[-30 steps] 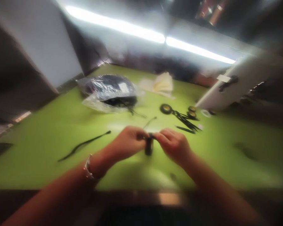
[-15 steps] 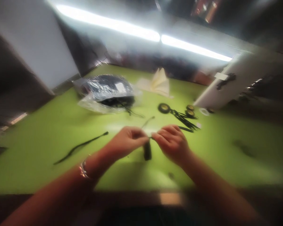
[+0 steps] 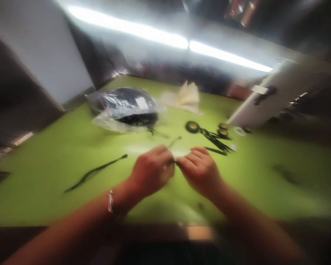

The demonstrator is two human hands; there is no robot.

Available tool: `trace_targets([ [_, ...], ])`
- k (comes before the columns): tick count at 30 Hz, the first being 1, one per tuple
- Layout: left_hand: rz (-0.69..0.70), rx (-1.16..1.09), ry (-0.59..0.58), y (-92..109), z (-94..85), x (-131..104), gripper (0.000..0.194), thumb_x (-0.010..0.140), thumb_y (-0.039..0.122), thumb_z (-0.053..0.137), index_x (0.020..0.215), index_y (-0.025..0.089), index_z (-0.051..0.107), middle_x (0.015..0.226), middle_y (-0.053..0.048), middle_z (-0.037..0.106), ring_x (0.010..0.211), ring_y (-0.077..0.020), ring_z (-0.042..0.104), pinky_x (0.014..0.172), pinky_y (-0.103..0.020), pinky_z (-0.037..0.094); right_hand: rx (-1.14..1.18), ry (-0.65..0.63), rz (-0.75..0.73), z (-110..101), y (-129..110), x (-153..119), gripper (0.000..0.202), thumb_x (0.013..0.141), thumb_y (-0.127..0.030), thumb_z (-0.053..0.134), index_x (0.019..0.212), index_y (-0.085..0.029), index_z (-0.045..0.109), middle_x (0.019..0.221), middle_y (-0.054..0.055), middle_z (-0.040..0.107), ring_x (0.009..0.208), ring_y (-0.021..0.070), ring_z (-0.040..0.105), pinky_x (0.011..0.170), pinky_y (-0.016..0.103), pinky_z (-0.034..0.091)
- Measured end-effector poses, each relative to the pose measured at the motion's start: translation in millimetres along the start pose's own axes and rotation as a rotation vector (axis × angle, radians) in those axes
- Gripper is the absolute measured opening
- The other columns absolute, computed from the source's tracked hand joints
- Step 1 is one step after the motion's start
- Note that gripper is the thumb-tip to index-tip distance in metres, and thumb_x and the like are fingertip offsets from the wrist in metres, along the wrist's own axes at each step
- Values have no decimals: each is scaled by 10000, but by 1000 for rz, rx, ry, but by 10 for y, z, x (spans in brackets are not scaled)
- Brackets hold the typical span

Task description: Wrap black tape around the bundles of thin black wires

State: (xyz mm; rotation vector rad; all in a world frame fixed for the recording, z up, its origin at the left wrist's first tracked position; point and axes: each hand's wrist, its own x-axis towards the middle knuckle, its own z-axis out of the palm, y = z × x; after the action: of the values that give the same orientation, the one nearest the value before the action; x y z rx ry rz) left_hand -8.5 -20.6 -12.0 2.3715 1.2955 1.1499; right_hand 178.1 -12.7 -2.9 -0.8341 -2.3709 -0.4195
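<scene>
My left hand and my right hand meet over the middle of the green table. Both are closed, with fingertips pinched on a short stretch of thin black cord that shows between them. The rest of that cord is hidden by the fingers and blur. Just behind my hands, a thin cord end lies on the table; I cannot tell if it belongs to the held piece. To the left of my left hand lies a loose black cord with a thicker tip.
On the green table, a clear plastic bag with dark contents lies back left. Cream paper stands behind. Beyond my right hand are a black-and-yellow roll, a bundle of black strips and a white ring.
My left hand has rolled over, its back now turned up and its fingers curled in. The dark piece that hung below its fingertips is out of sight. My right hand has barely moved.
</scene>
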Motion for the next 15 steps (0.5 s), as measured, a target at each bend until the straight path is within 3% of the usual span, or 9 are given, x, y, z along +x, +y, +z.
trace_targets([
  [7,-205,-485,-192,-47,-35,110,137,818,222,597,854,161,715,854,-56,627,780,-143,590,725,-261,479,30,-6,0,-64,63,16,96,884,-148,568,865,-181,656,689,5,641,697,147,502,757,310,380],
  [11,-254,-473,-218,-42,-55,105,143,750,236,672,865,185,741,806,-31,621,757,-140,590,714,-257,469,-5,-35,-31,-78,66,11,119,896,-144,545,869,-175,657,666,7,634,687,151,490,739,316,380],
  [15,-322,-460,-199,-40,-34,86,86,714,202,668,751,178,743,708,-8,594,675,-121,563,656,-238,448,0,-67,-70,-68,48,4,130,899,-131,535,896,-166,660,681,16,644,695,157,484,697,312,386],
])
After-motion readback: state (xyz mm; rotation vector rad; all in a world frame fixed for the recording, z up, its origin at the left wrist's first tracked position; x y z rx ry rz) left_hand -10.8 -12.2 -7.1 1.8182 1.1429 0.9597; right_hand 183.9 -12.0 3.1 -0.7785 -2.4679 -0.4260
